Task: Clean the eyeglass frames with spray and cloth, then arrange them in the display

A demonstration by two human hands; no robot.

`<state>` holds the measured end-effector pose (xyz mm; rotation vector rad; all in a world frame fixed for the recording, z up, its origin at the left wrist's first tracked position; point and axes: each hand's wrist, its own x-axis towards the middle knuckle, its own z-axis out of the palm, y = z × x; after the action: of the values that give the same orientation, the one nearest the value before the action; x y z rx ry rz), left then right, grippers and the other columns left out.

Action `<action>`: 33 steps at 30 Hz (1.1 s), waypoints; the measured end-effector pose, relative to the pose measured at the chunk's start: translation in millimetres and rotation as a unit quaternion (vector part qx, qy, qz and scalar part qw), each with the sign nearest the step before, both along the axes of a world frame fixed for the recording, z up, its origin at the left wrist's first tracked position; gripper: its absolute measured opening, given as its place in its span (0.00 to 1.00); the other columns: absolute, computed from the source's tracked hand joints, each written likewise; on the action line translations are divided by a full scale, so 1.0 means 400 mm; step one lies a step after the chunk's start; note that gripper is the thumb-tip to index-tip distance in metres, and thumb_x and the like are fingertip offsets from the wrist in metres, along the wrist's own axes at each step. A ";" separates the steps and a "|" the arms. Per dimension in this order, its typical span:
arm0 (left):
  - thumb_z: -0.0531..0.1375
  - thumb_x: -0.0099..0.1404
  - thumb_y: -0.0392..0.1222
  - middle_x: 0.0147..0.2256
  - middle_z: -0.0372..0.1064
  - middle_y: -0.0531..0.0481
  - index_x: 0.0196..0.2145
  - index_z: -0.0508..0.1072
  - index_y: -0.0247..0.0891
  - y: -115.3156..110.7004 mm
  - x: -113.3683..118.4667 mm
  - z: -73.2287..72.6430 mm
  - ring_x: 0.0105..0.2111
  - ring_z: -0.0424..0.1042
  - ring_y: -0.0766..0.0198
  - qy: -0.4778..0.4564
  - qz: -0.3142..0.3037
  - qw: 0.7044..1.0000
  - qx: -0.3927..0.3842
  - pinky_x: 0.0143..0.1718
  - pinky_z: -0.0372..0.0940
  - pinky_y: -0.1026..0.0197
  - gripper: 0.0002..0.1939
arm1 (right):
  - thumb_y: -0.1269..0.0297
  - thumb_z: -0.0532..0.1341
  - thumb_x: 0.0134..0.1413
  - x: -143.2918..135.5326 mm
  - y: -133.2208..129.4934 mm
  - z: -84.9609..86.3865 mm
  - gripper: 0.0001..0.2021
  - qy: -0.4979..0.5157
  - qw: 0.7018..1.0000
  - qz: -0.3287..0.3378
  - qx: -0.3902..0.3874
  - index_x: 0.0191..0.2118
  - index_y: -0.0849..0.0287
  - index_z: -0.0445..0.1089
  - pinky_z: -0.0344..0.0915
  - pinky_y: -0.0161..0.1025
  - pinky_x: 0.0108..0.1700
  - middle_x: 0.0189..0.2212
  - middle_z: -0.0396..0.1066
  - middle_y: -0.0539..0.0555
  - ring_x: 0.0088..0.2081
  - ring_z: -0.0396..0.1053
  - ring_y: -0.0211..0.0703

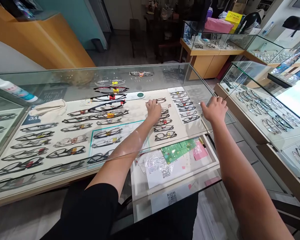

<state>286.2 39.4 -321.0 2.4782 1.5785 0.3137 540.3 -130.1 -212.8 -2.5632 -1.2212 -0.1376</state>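
Note:
My left hand (pixel 154 111) reaches over the pale display board inside the glass case (pixel 150 145), its fingers curled closed at a pair of brown-framed eyeglasses (pixel 161 100). The hand covers part of that frame. Just below it, several more eyeglasses (pixel 165 134) lie in a column. To the right, a white card (pixel 175 95) carries another column of frames. My right hand (pixel 216 109) is at the case's right end, fingers spread and thumb out, with nothing in it. Whether it rests on the glass I cannot tell.
An open drawer (pixel 216 162) with papers and a green leaflet (pixel 178 150) juts out toward me. Many frames fill the case's left half, with a cloth pouch (pixel 48 108) and a spray bottle (pixel 13 88) on top. Another glass showcase (pixel 261 111) stands right.

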 end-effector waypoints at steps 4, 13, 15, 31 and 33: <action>0.53 0.79 0.45 0.71 0.64 0.32 0.54 0.86 0.41 0.086 0.004 -0.020 0.70 0.55 0.33 0.014 -0.003 1.000 0.002 0.66 0.50 0.34 0.21 | 0.42 0.52 0.71 -0.001 0.001 -0.002 0.35 0.003 1.000 -0.003 -0.003 0.68 0.67 0.68 0.59 0.67 0.69 0.69 0.65 0.76 0.68 0.61 0.76; 0.62 0.71 0.52 0.67 0.68 0.28 0.56 0.86 0.38 0.144 0.040 -0.055 0.70 0.52 0.24 0.042 -0.006 0.999 -0.015 0.68 0.46 0.24 0.24 | 0.42 0.53 0.71 0.015 0.007 -0.027 0.32 -0.014 1.000 0.000 0.014 0.65 0.64 0.68 0.60 0.68 0.67 0.67 0.66 0.75 0.65 0.61 0.75; 0.62 0.71 0.52 0.66 0.68 0.27 0.57 0.86 0.38 0.146 0.048 -0.060 0.69 0.52 0.23 0.051 -0.005 0.999 -0.012 0.69 0.45 0.23 0.24 | 0.42 0.53 0.71 0.012 0.006 -0.025 0.32 -0.013 1.000 -0.002 0.014 0.65 0.64 0.68 0.60 0.68 0.67 0.67 0.66 0.75 0.65 0.61 0.75; 0.55 0.71 0.28 0.54 0.78 0.32 0.61 0.73 0.38 0.177 0.031 -0.001 0.63 0.67 0.35 -0.013 0.046 0.997 0.057 0.60 0.58 0.37 0.23 | 0.43 0.53 0.71 0.002 0.005 -0.014 0.33 -0.016 1.000 -0.009 0.003 0.66 0.65 0.68 0.61 0.67 0.68 0.68 0.66 0.75 0.67 0.62 0.76; 0.56 0.70 0.28 0.50 0.80 0.33 0.61 0.71 0.40 0.179 0.039 -0.002 0.62 0.69 0.35 -0.021 0.044 0.998 0.046 0.61 0.58 0.37 0.23 | 0.43 0.53 0.71 0.000 0.005 -0.013 0.32 -0.011 1.000 -0.008 0.007 0.65 0.65 0.69 0.60 0.67 0.68 0.68 0.66 0.75 0.67 0.62 0.76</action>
<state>301.7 111.0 -321.7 2.4550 1.6969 0.4583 540.4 -128.3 -218.0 -2.5670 -1.2052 -0.1782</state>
